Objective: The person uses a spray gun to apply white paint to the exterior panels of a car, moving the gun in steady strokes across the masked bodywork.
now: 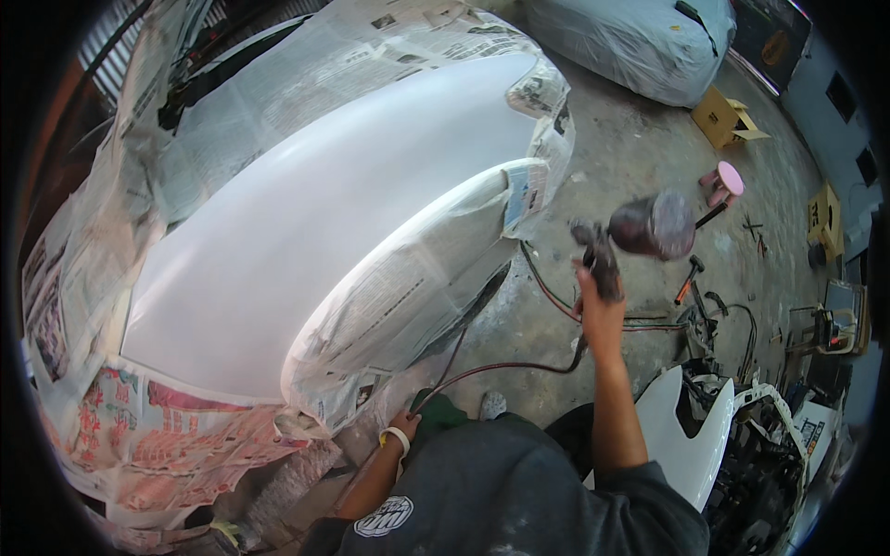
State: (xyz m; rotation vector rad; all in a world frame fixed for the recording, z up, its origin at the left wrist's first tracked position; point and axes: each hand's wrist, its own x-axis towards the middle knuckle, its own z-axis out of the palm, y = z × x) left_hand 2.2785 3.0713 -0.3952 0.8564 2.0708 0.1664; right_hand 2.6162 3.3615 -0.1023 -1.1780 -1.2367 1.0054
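My right hand [603, 315] is raised and wrapped around the grip of a spray gun [604, 264], which has a dark, paint-stained cup [649, 227] on it. From the grip a dark red air hose [505, 367] curves down and left to my left hand [405, 424], whose fingers are closed around it beside my leg. To the left lies a white car fender [315, 204], smooth and pale, with the gun held off to its right. Newspaper masking [408, 259] and plastic film cover the wheel arch and the bodywork around the fender.
A covered car [630, 46] stands at the back right, near an open cardboard box [726, 119] and a pink stool [723, 181]. A hammer [689, 280] and more hose lie on the concrete floor. White car parts [686, 435] are close to my right side.
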